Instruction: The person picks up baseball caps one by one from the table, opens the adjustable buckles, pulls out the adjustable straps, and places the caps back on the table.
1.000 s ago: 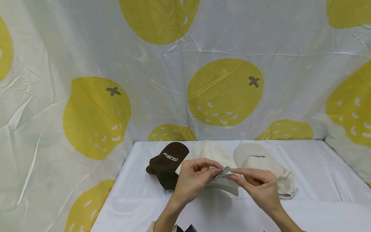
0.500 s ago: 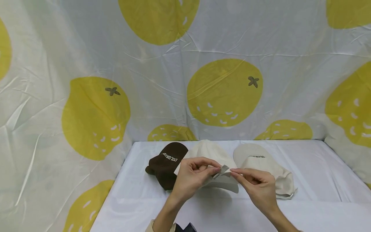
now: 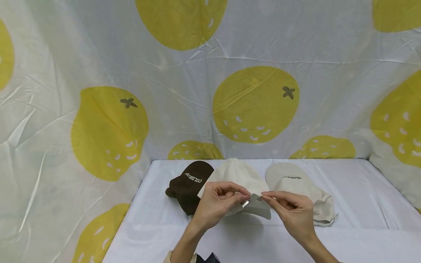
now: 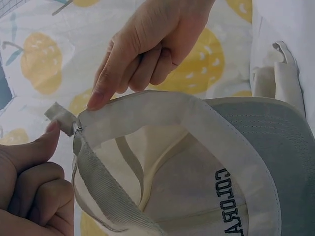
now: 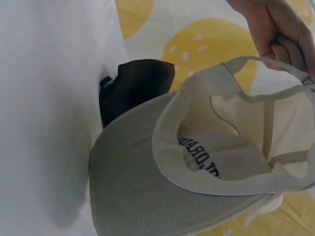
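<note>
A cream baseball cap (image 3: pixel 240 173) hangs between my hands, brim down, its inside toward me in both wrist views. Dark lettering (image 4: pixel 227 201) shows inside the crown. At its back, my left hand (image 3: pixel 217 204) pinches the grey strap's end (image 4: pixel 58 115) between thumb and index finger. My right hand (image 3: pixel 292 210) pinches the strap area a short way to the right, its thumb at the sweatband edge in the left wrist view. A small metal buckle (image 3: pixel 245 204) shines beside the left fingertips. In the right wrist view only my left hand (image 5: pixel 285 37) appears.
On the white cloth-covered table (image 3: pixel 355 197), a dark brown cap (image 3: pixel 189 188) with white lettering lies left of the held cap. Another beige cap (image 3: pixel 304 188) lies to the right. A lemon-print cloth (image 3: pixel 184 106) hangs behind and at the sides.
The strap piece between my fingertips has tilted and lowered, and the metal buckle shows more plainly. My left fingertips have dipped slightly; the right hand has barely moved. The other caps lie as before.
</note>
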Tool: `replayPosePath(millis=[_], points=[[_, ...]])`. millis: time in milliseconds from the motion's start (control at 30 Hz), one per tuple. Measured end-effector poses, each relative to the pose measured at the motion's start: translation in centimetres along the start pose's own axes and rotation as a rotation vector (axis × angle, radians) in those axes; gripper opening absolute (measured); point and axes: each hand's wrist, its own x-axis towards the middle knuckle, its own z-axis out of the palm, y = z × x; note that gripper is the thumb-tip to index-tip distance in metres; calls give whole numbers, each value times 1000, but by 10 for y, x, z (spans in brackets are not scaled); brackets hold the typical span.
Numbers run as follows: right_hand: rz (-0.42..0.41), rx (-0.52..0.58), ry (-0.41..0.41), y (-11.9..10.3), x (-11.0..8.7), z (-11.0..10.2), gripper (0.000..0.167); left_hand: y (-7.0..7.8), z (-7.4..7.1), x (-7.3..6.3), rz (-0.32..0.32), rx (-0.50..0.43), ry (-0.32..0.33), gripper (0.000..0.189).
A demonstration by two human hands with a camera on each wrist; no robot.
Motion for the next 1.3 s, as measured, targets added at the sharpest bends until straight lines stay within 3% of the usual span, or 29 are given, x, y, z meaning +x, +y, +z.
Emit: replayPosePath(millis=[333,467,800,1300], points=[[17,6,-4,0,0,0,35,5,2,2,31,67,12,12],[23,-9,-4,-1,0,0,35,10,4,6,-6,124,21,14],[12,-15,-18,0,0,-1,35,16,9,20,-45,215,-78,19],[20,47,-44,2,-1,-1,35,18,11,24,-114,225,-115,9]])
